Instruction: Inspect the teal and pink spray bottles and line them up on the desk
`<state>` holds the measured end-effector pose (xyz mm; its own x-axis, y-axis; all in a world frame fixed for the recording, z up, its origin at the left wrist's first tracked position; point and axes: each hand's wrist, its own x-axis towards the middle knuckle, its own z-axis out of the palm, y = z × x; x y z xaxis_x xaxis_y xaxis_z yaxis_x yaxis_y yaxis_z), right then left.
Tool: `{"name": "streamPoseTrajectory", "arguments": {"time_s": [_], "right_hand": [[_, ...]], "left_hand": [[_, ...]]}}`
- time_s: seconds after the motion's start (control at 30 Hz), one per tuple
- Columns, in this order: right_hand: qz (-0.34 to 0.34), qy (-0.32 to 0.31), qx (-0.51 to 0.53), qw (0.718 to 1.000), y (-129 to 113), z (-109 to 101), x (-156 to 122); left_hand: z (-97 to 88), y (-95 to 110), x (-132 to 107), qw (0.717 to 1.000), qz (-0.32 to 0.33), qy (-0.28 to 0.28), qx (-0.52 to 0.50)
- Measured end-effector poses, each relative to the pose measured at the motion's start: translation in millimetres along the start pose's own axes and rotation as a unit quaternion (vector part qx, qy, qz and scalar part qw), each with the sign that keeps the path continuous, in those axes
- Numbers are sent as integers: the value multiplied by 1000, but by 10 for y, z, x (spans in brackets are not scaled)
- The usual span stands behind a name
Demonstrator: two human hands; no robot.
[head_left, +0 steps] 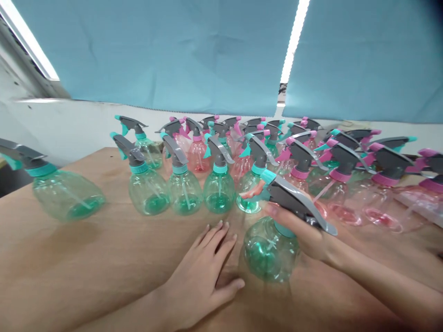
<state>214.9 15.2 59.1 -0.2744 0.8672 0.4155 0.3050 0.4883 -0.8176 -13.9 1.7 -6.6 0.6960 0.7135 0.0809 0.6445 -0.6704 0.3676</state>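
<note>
My right hand (304,230) is wrapped round the neck of a green spray bottle (270,253), with its grey and teal trigger head above my fingers. The bottle is tilted a little, close to the tabletop; I cannot tell whether its base touches. My left hand (204,272) lies flat on the wooden table (138,267), fingers stretched out and holding nothing, to the left of that bottle. Just beyond my left fingertips stands a green spray bottle (219,189) in a row of similar ones.
Several pink spray bottles (341,184) crowd the right and back of the table. One green spray bottle (65,193) stands apart at the far left. Behind the table are a white wall (93,122) and a blue covering (173,55).
</note>
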Motion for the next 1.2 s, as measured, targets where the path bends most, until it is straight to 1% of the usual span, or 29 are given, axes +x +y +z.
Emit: {"name": "streamPoseTrajectory", "arguments": {"time_s": [0.1, 0.23, 0.37, 0.5, 0.7, 0.83, 0.93, 1.1, 1.2], "right_hand": [[2, 0, 1, 1000, 16, 2, 5], [2, -2, 0, 1000, 32, 0, 13], [-16, 1, -3, 1000, 29, -2, 9], [-22, -11, 13, 1000, 37, 1, 7], [-18, -11, 41, 999, 45, 11, 9], [-33, -12, 52, 998, 34, 9, 12], [-42, -10, 42, 998, 34, -1, 11], [-13, 9, 14, 1000, 35, -23, -18], [-2, -2, 2, 1000, 20, -31, -48]], "left_hand": [[8, -8, -6, 1000, 1, 4, 3], [7, -16, -9, 1000, 7, -11, 22], [-7, -4, -8, 999, 8, -18, 45], [-12, 7, -12, 998, 3, -21, 67], [0, -11, -16, 997, 8, -14, 74], [6, -30, -9, 997, 17, -7, 75], [13, -40, -7, 997, 21, 2, 77], [20, -46, -25, 996, 23, 5, 84], [27, -47, -36, 996, 23, 5, 86]]}}
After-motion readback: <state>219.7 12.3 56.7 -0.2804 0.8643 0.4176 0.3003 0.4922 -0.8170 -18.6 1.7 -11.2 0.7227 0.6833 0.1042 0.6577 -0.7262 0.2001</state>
